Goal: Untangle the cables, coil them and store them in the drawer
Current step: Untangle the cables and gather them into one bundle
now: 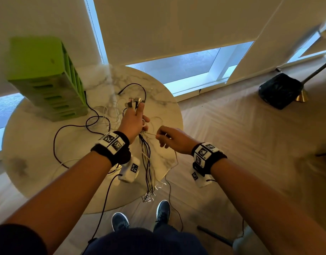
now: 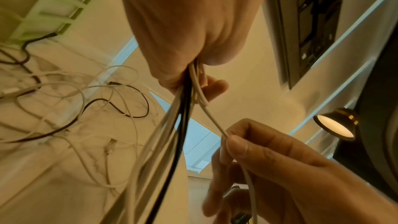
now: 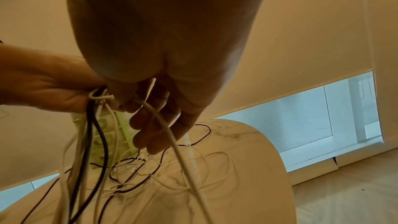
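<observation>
My left hand [image 1: 134, 120] grips a bundle of black and white cables [image 1: 147, 162] above the round marble table [image 1: 38, 144]; their plugs [image 1: 133, 102] stick up past its fingers and the strands hang down over the table's front edge. My right hand [image 1: 165, 137] pinches one white cable [image 2: 213, 122] that runs out sideways from the bundle [image 2: 172, 125]. That white cable [image 3: 172, 139] trails down past the right fingers [image 3: 150, 135]. More black and white cables [image 1: 95, 118] lie tangled on the table. A green drawer tower [image 1: 46, 78] stands at the table's back left.
A black bag [image 1: 280, 91] and a lamp's brass base [image 1: 302, 97] sit on the wooden floor at right. Window blinds [image 1: 177, 24] hang behind the table. My shoes [image 1: 163, 210] stand at the table's near edge. A lit lamp [image 2: 334, 127] shows in the left wrist view.
</observation>
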`<state>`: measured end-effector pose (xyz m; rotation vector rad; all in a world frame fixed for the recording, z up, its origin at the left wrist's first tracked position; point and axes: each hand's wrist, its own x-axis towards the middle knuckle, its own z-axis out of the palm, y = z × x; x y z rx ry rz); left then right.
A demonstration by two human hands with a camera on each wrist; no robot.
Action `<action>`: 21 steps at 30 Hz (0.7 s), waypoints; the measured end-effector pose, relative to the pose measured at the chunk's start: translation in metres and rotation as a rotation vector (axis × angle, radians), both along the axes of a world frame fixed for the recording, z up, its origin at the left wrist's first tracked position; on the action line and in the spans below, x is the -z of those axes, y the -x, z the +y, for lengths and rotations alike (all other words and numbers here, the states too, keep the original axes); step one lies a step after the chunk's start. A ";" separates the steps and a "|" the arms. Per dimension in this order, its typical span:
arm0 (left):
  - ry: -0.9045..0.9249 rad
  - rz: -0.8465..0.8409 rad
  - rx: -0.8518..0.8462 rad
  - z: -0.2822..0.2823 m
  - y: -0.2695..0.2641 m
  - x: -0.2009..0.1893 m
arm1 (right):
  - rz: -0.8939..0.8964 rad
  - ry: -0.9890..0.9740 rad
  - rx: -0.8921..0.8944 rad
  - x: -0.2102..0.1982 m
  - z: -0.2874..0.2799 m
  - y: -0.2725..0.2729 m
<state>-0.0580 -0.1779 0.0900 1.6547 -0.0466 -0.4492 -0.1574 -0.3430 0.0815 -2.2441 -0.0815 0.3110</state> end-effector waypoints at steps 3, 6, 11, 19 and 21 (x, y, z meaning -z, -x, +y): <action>-0.068 -0.010 -0.050 0.005 -0.008 0.006 | 0.023 -0.085 0.020 -0.003 0.009 -0.004; -0.132 -0.066 -0.036 0.015 -0.014 0.007 | -0.011 -0.088 0.047 -0.006 0.014 -0.008; -0.235 -0.105 -0.036 0.028 -0.022 0.005 | -0.133 -0.072 0.096 -0.009 0.022 -0.015; -0.290 -0.160 -0.037 0.051 -0.029 -0.005 | -0.237 0.031 0.293 -0.003 0.015 -0.027; -0.183 -0.114 -0.056 0.058 -0.032 -0.007 | -0.158 0.107 0.343 0.005 0.003 -0.026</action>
